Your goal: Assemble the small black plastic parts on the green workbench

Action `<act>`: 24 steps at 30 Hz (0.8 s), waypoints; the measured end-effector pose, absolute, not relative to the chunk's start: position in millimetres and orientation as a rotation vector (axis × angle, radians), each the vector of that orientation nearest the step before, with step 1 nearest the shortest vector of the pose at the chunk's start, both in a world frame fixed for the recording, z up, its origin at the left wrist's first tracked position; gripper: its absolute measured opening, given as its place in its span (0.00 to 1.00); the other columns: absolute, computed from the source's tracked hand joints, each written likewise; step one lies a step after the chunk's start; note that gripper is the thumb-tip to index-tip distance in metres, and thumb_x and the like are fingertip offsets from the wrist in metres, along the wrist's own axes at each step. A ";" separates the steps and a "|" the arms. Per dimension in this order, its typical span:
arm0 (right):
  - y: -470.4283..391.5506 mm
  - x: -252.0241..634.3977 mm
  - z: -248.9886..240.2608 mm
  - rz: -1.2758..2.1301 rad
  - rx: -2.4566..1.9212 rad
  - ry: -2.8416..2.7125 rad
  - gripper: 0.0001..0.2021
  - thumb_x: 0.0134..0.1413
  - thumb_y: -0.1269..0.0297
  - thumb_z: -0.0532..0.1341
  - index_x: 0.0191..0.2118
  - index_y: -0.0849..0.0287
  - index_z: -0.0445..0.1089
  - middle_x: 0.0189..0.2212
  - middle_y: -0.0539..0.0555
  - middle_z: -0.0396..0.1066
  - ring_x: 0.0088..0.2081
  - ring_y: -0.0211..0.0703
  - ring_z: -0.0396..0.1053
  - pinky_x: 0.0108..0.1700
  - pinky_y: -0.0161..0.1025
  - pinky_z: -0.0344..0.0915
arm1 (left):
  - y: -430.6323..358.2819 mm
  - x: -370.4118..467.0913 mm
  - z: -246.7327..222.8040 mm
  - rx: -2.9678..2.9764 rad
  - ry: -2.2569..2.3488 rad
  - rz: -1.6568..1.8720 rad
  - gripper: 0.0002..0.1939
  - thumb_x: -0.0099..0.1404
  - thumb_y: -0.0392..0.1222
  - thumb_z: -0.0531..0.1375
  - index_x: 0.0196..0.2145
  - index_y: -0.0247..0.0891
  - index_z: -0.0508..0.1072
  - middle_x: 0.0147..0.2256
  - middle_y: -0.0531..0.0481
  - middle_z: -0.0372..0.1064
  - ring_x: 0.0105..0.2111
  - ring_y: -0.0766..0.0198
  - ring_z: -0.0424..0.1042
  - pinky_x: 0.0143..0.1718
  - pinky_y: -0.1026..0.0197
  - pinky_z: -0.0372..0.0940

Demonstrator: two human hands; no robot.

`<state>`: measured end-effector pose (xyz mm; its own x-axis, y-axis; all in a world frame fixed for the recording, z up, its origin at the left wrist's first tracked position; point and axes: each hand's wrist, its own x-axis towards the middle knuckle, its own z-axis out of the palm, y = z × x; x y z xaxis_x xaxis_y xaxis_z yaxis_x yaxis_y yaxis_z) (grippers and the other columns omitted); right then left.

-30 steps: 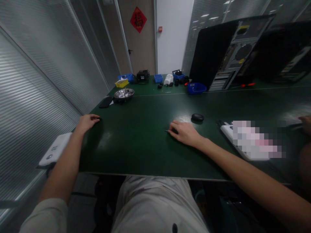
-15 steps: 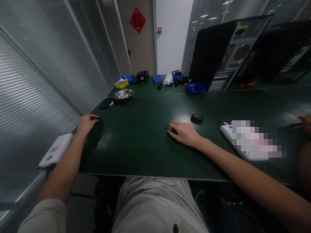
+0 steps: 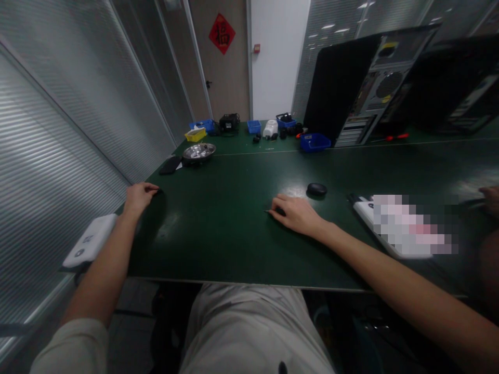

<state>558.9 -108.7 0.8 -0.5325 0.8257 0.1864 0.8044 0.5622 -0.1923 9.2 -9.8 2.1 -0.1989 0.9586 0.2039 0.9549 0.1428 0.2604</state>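
My left hand (image 3: pixel 139 198) rests at the left side of the green table (image 3: pixel 218 228), thumb and fingers pinched together. A small dark bit (image 3: pixel 159 191) shows at its fingertips, too small to name. My right hand (image 3: pixel 296 214) lies on the table right of the middle, its fingers curled and closed. A thin, pale, pointed piece (image 3: pixel 267 211) sticks out to the left from between its thumb and forefinger; the rest of it is hidden in the hand. Just beyond this hand sits a black computer mouse (image 3: pixel 317 189).
A metal bowl (image 3: pixel 198 151) and a dark flat pouch (image 3: pixel 170 165) lie far left. Blue trays (image 3: pixel 315 142) and a computer case (image 3: pixel 351 88) stand at the back. White devices flank me, left (image 3: pixel 89 241) and right (image 3: pixel 378 228). Another person's hand (image 3: pixel 491 197) is far right.
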 end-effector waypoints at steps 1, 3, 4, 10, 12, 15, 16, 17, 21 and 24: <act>-108.7 558.9 0.4 0.115 -1.357 -2.541 0.09 0.69 0.58 0.58 0.44 0.56 0.72 0.41 0.54 0.73 0.34 0.42 0.68 0.33 0.38 0.53 | -10.1 9.8 2.4 1.991 2.364 0.520 0.14 0.70 0.36 0.63 0.51 0.30 0.79 0.44 0.47 0.79 0.42 0.62 0.73 0.49 0.63 0.63; -108.7 558.9 -0.2 0.108 -1.360 -2.537 0.09 0.69 0.58 0.58 0.44 0.56 0.72 0.42 0.54 0.73 0.34 0.42 0.68 0.34 0.39 0.53 | -10.5 10.5 3.1 2.013 2.369 0.504 0.14 0.70 0.35 0.63 0.51 0.30 0.80 0.44 0.46 0.79 0.43 0.62 0.74 0.49 0.63 0.63; -108.8 558.8 -0.3 0.108 -1.360 -2.534 0.09 0.68 0.58 0.58 0.44 0.56 0.72 0.42 0.54 0.73 0.34 0.42 0.68 0.34 0.39 0.53 | -10.4 10.5 3.3 2.028 2.371 0.493 0.13 0.69 0.35 0.63 0.50 0.30 0.80 0.44 0.46 0.79 0.43 0.61 0.74 0.49 0.63 0.63; -110.0 558.3 1.1 0.129 -1.354 -2.536 0.08 0.68 0.58 0.59 0.43 0.56 0.72 0.42 0.54 0.73 0.35 0.42 0.69 0.34 0.38 0.53 | -6.0 8.2 0.5 2.146 2.373 0.394 0.14 0.69 0.35 0.62 0.49 0.32 0.82 0.45 0.45 0.79 0.46 0.56 0.74 0.52 0.59 0.63; -109.7 558.4 1.2 0.125 -1.349 -2.536 0.08 0.68 0.58 0.59 0.43 0.56 0.72 0.42 0.54 0.73 0.35 0.43 0.69 0.34 0.38 0.53 | -4.2 7.9 -1.0 2.176 2.373 0.362 0.14 0.68 0.34 0.61 0.49 0.32 0.82 0.46 0.44 0.79 0.47 0.55 0.74 0.53 0.58 0.64; -108.5 559.2 0.7 0.129 -1.342 -2.537 0.08 0.68 0.58 0.59 0.43 0.56 0.72 0.42 0.54 0.73 0.35 0.42 0.69 0.34 0.38 0.53 | -3.1 7.8 -2.2 2.206 2.371 0.330 0.15 0.68 0.33 0.60 0.49 0.30 0.81 0.47 0.43 0.78 0.47 0.56 0.73 0.53 0.58 0.63; -108.2 559.4 0.6 0.129 -1.341 -2.537 0.08 0.68 0.59 0.59 0.43 0.56 0.72 0.42 0.54 0.73 0.35 0.42 0.69 0.34 0.38 0.53 | -3.2 7.8 -2.3 2.213 2.374 0.325 0.15 0.68 0.33 0.60 0.49 0.30 0.81 0.47 0.43 0.78 0.47 0.56 0.73 0.53 0.58 0.63; -108.1 559.5 0.6 0.126 -1.341 -2.537 0.08 0.68 0.59 0.59 0.43 0.56 0.72 0.42 0.54 0.73 0.35 0.42 0.69 0.34 0.38 0.53 | -3.5 7.8 -2.4 2.217 2.380 0.321 0.15 0.67 0.34 0.60 0.49 0.30 0.81 0.47 0.43 0.78 0.47 0.56 0.73 0.54 0.58 0.63; -113.6 556.1 3.7 0.110 -1.280 -2.571 0.10 0.70 0.58 0.57 0.45 0.56 0.72 0.42 0.54 0.73 0.34 0.41 0.68 0.34 0.38 0.54 | -5.2 8.4 -2.7 2.213 2.405 0.304 0.16 0.68 0.36 0.59 0.49 0.31 0.81 0.48 0.41 0.77 0.48 0.52 0.73 0.54 0.54 0.64; -127.3 548.0 11.6 0.072 -1.104 -2.645 0.13 0.72 0.56 0.53 0.48 0.56 0.71 0.44 0.55 0.73 0.33 0.40 0.68 0.33 0.38 0.54 | -6.0 10.1 -2.9 2.196 2.426 0.299 0.17 0.69 0.38 0.57 0.49 0.32 0.82 0.48 0.39 0.77 0.49 0.48 0.73 0.54 0.51 0.65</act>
